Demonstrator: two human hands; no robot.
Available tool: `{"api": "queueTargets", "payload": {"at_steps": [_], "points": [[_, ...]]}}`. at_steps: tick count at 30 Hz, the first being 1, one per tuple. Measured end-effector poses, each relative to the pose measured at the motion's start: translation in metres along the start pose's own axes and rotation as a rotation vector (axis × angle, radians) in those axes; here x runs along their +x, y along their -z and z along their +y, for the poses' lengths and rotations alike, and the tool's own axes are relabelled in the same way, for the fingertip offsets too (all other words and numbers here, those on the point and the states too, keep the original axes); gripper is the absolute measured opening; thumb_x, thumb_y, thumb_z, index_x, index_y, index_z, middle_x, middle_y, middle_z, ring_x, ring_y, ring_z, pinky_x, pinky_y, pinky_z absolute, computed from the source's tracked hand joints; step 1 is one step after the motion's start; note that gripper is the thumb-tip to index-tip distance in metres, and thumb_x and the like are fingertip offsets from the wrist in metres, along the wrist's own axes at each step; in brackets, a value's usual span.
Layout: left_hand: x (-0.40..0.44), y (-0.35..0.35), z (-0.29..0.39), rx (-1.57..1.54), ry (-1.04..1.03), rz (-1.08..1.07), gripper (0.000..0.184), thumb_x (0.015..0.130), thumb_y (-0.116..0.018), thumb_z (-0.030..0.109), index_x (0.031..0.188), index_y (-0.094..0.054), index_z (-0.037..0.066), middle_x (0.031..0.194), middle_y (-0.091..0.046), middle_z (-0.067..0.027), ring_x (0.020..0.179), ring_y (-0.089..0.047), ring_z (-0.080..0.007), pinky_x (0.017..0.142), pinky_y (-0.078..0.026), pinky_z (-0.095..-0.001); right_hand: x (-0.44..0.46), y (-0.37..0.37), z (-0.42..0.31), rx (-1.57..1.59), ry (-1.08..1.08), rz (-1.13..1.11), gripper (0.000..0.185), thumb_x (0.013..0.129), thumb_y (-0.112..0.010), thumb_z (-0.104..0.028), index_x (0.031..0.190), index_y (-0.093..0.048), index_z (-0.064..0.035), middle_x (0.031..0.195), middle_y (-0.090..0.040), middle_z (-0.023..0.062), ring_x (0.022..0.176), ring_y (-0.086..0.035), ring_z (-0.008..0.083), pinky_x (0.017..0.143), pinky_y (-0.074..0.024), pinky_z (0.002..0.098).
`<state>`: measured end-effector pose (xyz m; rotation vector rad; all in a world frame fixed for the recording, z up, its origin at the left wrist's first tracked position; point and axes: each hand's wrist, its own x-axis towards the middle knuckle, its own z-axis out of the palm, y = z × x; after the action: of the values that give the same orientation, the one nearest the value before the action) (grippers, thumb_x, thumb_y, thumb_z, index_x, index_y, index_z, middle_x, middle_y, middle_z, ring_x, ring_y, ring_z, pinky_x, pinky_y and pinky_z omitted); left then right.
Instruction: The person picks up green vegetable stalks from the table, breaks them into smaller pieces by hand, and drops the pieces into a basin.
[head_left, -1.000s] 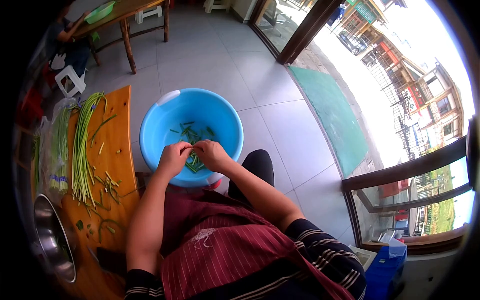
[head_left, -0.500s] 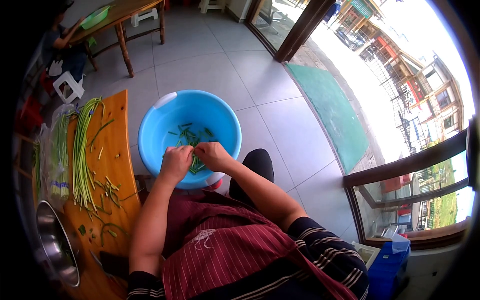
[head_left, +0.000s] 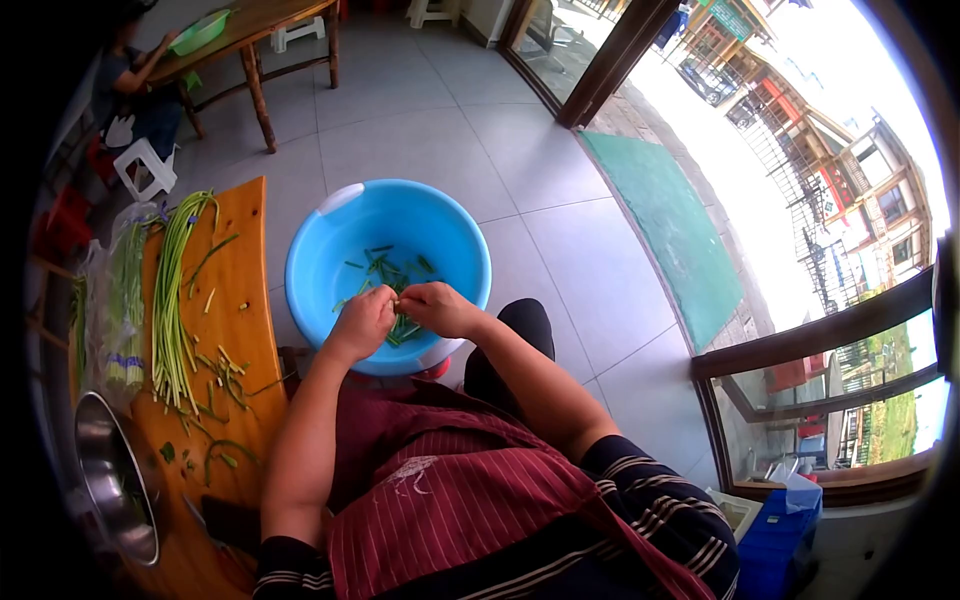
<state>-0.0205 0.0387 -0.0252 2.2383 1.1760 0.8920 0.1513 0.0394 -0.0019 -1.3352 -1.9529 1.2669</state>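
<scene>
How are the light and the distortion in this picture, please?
Head view: the pavement glares nearly white; head view: wide-angle curvature bows the door frame, corners go black; head view: the blue basin is well lit, the seated person looks dim.

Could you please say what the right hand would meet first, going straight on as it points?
The right hand would probably meet the left hand, just past the small piece they seem to pinch; depth is unclear.
</scene>
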Motion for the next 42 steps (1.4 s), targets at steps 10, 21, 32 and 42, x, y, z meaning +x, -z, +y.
{"api": "queueTargets", "payload": {"at_steps": [10, 21, 32, 42], "points": [[0.000, 0.010, -0.004, -0.584, 0.263, -0.233, 0.015, 0.085, -0.041, 0.017, 0.081, -0.050, 0.004, 0.061, -0.046, -0.0002, 0.055, -0.045, -0.0072, 0.051, -0.039, -0.0229, -0.003, 0.003, 0.002, 0.134, 0.028, -0.065, 0.020, 0.083, -0.055, -0.024, 0.087, -0.061, -0.0052, 0.064, -0.047, 0.0006, 0.060, -0.045, 0.0118, 0.060, -0.0406, 0.0249], [0.002, 0.013, 0.002, -0.643, 0.340, -0.265, 0.015, 0.085, -0.042, 0.013, 0.085, -0.053, 0.002, 0.066, -0.048, 0.0006, 0.060, -0.047, -0.0067, 0.057, -0.041, -0.0216, -0.006, -0.007, 0.008, -0.060, 0.241, 0.257, 0.018, 0.073, -0.065, -0.017, 0.086, -0.063, -0.0049, 0.082, -0.058, 0.0115, 0.075, -0.056, 0.0232, 0.065, -0.0448, 0.0301], [-0.001, 0.008, -0.001, -0.640, 0.327, -0.289, 0.016, 0.082, -0.047, 0.011, 0.088, -0.057, -0.001, 0.069, -0.055, -0.0021, 0.064, -0.051, -0.0079, 0.059, -0.042, -0.0219, -0.010, -0.016, 0.009, 0.558, 0.048, 0.276, 0.016, 0.085, -0.052, -0.013, 0.089, -0.055, 0.0017, 0.078, -0.058, 0.0041, 0.069, -0.054, 0.0099, 0.063, -0.0440, 0.0219], [-0.007, 0.010, 0.009, -0.157, 0.373, -0.174, 0.019, 0.071, -0.059, 0.018, 0.080, -0.060, 0.001, 0.072, -0.062, -0.0122, 0.064, -0.059, -0.0227, 0.060, -0.045, -0.0310, 0.005, 0.013, 0.027, 0.532, -0.060, 0.510, 0.018, 0.081, -0.055, -0.013, 0.093, -0.054, 0.0006, 0.085, -0.057, 0.0061, 0.069, -0.052, 0.0113, 0.062, -0.0428, 0.0218]]}}
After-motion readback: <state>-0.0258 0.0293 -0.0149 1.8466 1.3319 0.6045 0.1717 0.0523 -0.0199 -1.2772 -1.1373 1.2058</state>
